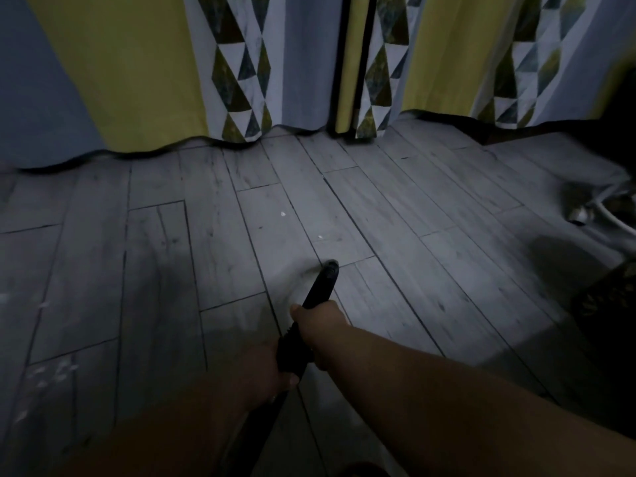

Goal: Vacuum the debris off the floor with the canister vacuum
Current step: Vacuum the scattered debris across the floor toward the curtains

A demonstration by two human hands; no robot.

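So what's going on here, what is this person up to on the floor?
A person grips a black vacuum nozzle with both hands, the right hand in front and the left hand just behind it. The tip points down at the grey plank floor, short of two small white scraps that lie between it and the curtains. More pale bits lie off to the left.

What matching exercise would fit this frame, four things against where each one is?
1 tube tip
2 right hand
3 left hand
4 white scrap

A grips the tube at the rear
B lies on the floor beyond the tip
C down at the floorboards, short of the scrap
D grips the tube just behind the tip

Pairs: 1-C, 2-D, 3-A, 4-B
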